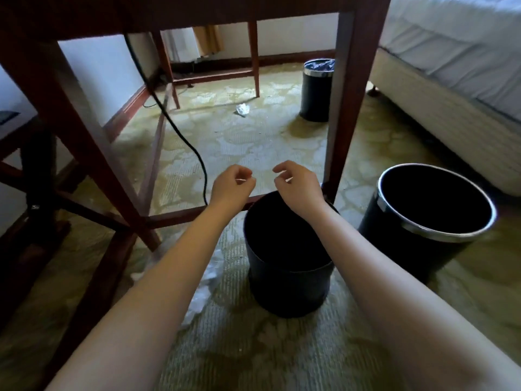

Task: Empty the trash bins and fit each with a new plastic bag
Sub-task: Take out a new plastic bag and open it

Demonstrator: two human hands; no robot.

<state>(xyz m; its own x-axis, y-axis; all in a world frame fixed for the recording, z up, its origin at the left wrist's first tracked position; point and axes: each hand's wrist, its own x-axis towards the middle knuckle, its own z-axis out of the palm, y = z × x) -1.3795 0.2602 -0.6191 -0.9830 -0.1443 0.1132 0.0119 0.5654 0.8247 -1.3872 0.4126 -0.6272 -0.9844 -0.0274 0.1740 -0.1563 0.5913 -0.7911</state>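
While the unlined round black bin (290, 280) stood on carpet (253, 142) below, the left hand (231, 184) and right hand (296, 184) hovered, fingers curled, grip indiscernible; bagging seemingly next required a liner fitted inside it.

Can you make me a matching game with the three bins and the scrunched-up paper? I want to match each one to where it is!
Things:
1. bin with a plastic bag in it
2. bin with a shiny rim and no bag
3. bin with a plain dark rim
4. crumpled paper

Places:
A. nearest, in the middle
B. on the carpet under the table
C. farthest away, standing upright
D. on the right, close to the bed

Pairs: 1-C, 2-D, 3-A, 4-B
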